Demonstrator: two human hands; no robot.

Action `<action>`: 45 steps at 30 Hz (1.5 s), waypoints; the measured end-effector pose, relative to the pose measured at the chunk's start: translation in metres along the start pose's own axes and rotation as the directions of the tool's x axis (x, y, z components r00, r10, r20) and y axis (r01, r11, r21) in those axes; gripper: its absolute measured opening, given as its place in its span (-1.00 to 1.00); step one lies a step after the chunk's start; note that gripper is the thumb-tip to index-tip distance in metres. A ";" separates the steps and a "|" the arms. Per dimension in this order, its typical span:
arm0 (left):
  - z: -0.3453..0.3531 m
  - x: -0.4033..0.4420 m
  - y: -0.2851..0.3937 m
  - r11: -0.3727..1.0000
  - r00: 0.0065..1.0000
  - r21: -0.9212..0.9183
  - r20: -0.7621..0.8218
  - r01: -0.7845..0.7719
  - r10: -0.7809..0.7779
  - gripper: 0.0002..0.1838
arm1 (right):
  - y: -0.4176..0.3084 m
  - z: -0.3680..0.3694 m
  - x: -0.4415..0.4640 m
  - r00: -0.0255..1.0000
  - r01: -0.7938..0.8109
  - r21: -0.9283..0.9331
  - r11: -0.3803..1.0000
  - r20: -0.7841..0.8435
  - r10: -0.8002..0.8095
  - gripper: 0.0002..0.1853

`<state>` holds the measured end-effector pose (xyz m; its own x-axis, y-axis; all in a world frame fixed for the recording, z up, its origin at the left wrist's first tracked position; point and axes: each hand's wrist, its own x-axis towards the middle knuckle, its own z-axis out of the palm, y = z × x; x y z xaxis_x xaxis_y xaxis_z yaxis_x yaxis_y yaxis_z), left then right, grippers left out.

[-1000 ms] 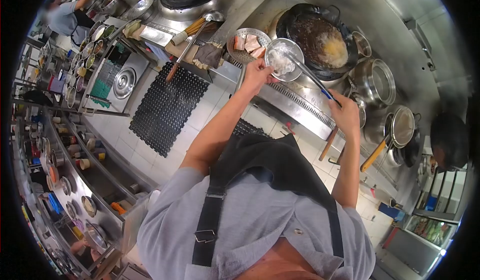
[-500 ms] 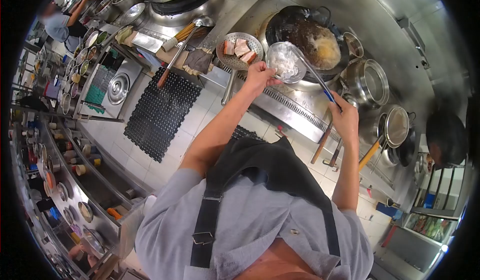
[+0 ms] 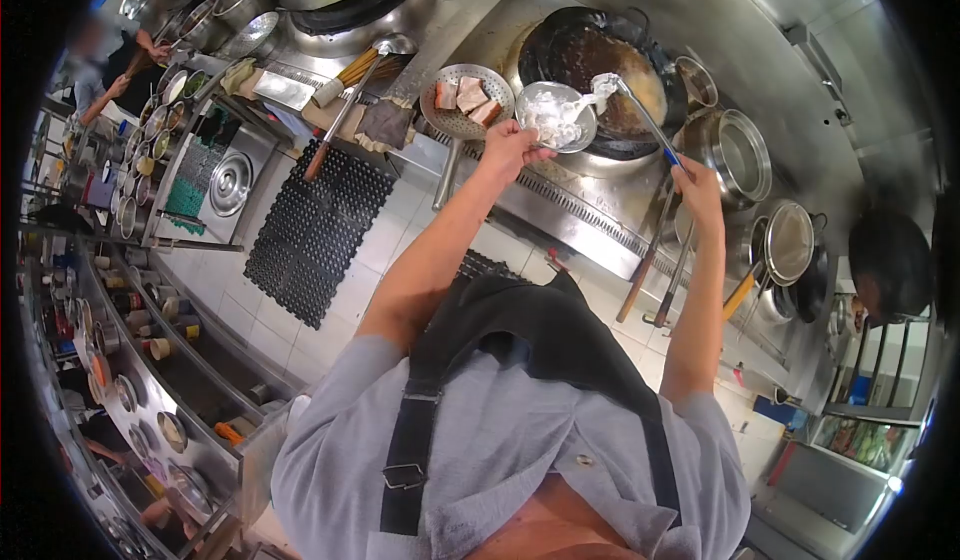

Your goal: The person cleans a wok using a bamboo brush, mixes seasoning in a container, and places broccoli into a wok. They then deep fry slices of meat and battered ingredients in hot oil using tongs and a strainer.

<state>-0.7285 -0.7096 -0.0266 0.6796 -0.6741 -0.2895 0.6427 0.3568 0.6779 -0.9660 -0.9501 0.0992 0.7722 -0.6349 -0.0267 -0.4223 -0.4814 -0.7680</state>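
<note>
My left hand [image 3: 515,150] grips the rim of a metal bowl [image 3: 556,143] that holds white powder or batter. With my right hand [image 3: 697,195] I grasp long metal tongs [image 3: 647,120] with a blue grip. At their far end is a white-coated lump [image 3: 604,86], above the bowl's right edge beside the wok. Dark oil and pale foam fill the wok [image 3: 535,52]. Left of the bowl, a perforated strainer ladle [image 3: 432,111] carries several chunks of meat [image 3: 470,94]. What the coating covers cannot be made out.
A second large wok [image 3: 355,22] stands at upper left. Metal pots [image 3: 757,165] and a mesh strainer [image 3: 790,244] are on the right. A ladle [image 3: 345,125] lies across the counter beside a cloth [image 3: 385,124]. Another person [image 3: 90,88] works at far upper left.
The tongs' tip has lifted out of the bowl toward the upper right, now with a white-coated lump. My right hand moved right and up. The bowl shifted slightly left.
</note>
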 end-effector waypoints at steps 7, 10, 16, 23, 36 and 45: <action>-0.001 0.015 -0.006 0.999 0.999 -0.049 -0.044 0.010 -0.012 -0.80 | 0.087 0.007 0.087 0.991 -0.095 -0.378 0.921 -0.127 0.050 -0.65; -0.001 0.026 -0.003 1.000 1.000 -0.011 -0.015 -0.006 0.006 -0.88 | 0.077 0.001 0.085 0.960 -0.113 -0.571 0.813 -0.273 -0.058 -0.59; 0.028 0.055 0.016 0.959 0.976 0.181 0.064 -0.218 0.210 -0.73 | -0.076 -0.023 -0.015 0.981 0.072 -0.628 0.775 -0.097 -0.169 -0.55; 0.048 0.080 0.032 0.933 0.982 0.321 0.144 -0.165 0.124 -0.74 | -0.079 0.008 -0.028 0.968 0.217 -0.798 0.563 0.101 -0.230 -0.54; 0.035 0.106 0.016 0.951 0.990 0.280 0.082 -0.132 0.113 -0.76 | 0.051 -0.007 0.040 0.988 -0.078 -0.471 0.879 -0.157 0.003 -0.62; 0.057 0.098 0.035 0.790 0.948 0.527 0.232 -0.312 0.220 -0.77 | -0.074 -0.001 -0.001 0.988 0.149 -0.596 0.789 0.060 -0.142 -0.60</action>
<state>-0.6592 -0.8002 0.0075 0.7034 -0.7102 0.0311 0.1093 0.1514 0.9824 -0.9359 -0.9150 0.1571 0.8513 -0.5228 0.0440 -0.5009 -0.8349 -0.2281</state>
